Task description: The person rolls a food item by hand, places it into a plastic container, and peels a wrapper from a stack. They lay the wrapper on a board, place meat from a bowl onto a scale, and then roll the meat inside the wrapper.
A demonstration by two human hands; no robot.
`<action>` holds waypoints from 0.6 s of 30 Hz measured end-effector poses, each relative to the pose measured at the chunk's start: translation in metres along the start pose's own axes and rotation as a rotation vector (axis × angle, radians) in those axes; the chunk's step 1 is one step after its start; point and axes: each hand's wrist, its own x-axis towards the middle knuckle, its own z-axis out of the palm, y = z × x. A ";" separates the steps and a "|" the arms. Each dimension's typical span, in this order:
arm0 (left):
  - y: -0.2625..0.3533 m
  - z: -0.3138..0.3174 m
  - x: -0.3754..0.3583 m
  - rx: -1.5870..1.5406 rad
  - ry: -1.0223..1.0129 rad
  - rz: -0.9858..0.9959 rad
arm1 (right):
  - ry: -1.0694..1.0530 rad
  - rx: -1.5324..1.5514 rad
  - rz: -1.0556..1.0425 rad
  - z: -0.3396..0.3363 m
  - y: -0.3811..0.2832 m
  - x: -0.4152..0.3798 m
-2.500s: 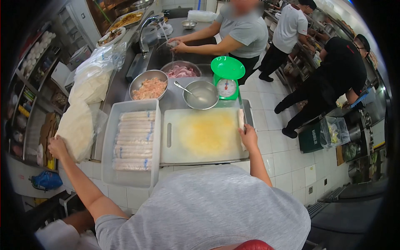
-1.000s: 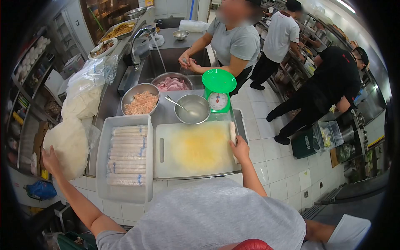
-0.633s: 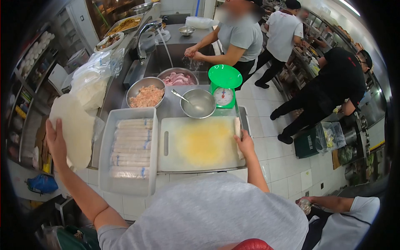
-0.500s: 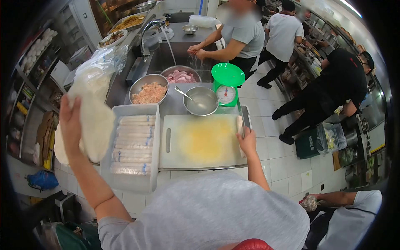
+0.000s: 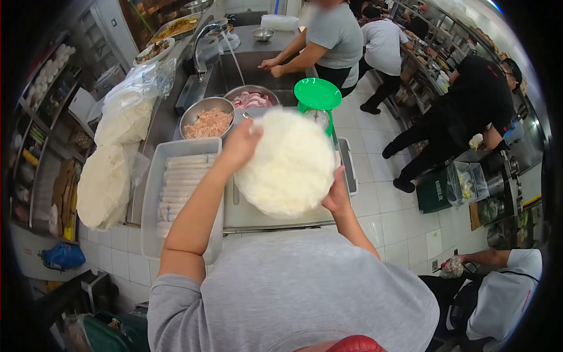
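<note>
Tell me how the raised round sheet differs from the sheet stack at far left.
The round sheet looks thin; the sheet stack is thicker.
The round sheet is up over the cutting board, the left hand at its edge; the sheet stack lies left of the tub, untouched.
Both are pale and roughly round.

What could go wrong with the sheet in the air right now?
- Tear or fold: the sheet looks thin, and the left hand grips it by the edge, so it might rip or double over.
- Snag: the spoon handle shows right by that hand and could catch it or the sheet.
- Bump: the sheet overlaps the scale in view; it may brush it, though the gap can't be judged.
</note>
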 end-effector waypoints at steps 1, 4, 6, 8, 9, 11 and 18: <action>-0.010 0.013 -0.005 0.061 -0.131 -0.088 | 0.041 0.000 0.036 -0.007 -0.001 -0.005; -0.047 0.050 -0.019 0.434 -0.482 -0.248 | 0.200 0.043 0.195 -0.061 0.028 -0.011; -0.081 0.081 -0.020 0.541 -0.571 -0.199 | 0.298 -0.088 0.211 -0.069 0.036 -0.016; -0.105 0.106 -0.008 0.420 -0.689 -0.250 | 0.413 -0.268 0.162 -0.068 0.043 -0.017; -0.109 0.116 -0.007 0.110 -0.634 -0.479 | 0.451 -0.308 0.165 -0.069 0.046 -0.017; -0.108 0.137 -0.002 -0.519 -0.474 -0.900 | 0.522 -0.387 0.167 -0.073 0.050 -0.014; -0.113 0.185 0.023 -1.433 -0.241 -0.937 | 0.591 -0.440 0.184 -0.065 0.049 -0.013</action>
